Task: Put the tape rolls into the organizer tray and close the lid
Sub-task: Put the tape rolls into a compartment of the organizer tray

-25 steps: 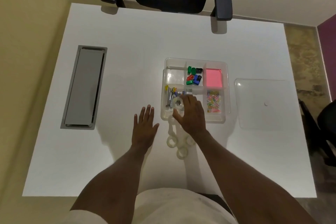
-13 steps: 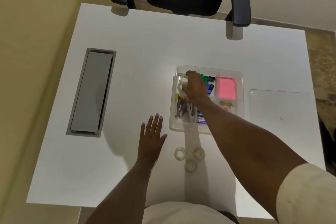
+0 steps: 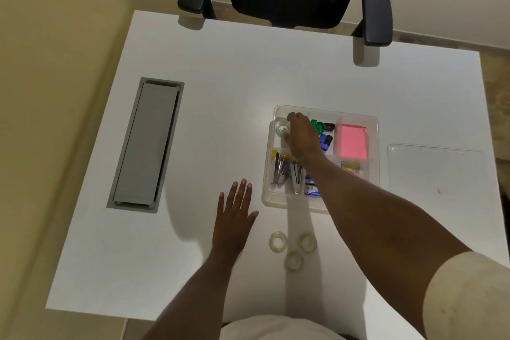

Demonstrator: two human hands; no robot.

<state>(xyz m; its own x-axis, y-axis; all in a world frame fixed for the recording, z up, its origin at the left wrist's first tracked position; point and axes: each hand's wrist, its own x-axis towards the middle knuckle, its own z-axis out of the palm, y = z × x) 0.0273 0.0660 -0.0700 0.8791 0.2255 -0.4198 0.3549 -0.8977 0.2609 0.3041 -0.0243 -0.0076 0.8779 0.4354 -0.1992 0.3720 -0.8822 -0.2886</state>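
Head view: a clear plastic organizer tray [image 3: 376, 130] with dividers sits on the white table [image 3: 248, 77]. The right hand [image 3: 302, 136] reaches into the tray's far-left compartment, fingers curled down around a clear tape roll [image 3: 283, 127] lying there; whether they actually pinch it or merely touch it cannot be told. Just near of the tray, three more clear tape rolls [image 3: 293, 250] lie flat on the table in a small cluster, close together. The left hand [image 3: 234, 222] rests palm-down on the table, fingers spread and holding nothing, just left of the tray's near corner. The flat clear plastic lid [image 3: 436, 171] lies on the table right of the tray, apart from it. The tray also holds small coloured clips [image 3: 323, 130], a pink pad of sticky notes [image 3: 353, 141] and metal staplers [image 3: 287, 174].
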